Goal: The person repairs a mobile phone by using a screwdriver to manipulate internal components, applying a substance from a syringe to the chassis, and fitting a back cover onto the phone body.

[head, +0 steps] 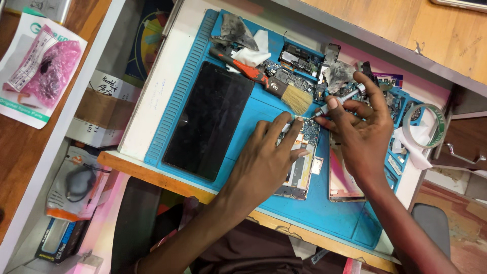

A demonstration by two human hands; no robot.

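Note:
An opened phone body (303,167) with its circuit boards bare lies on a blue work mat (243,109). My left hand (269,157) rests flat on the phone, fingers spread and pressing it down. My right hand (357,127) grips a slim silver screwdriver (339,100), whose tip points down-left at the phone's upper edge, beside my left fingertips. A detached back cover or panel (341,178) lies just right of the phone, partly under my right wrist.
A black screen panel (210,119) lies on the mat's left. A red-handled brush (269,83), white tissue and loose phone parts (299,61) sit at the mat's top. A tape roll (425,126) is at the right. Packaged goods (43,66) lie at the left.

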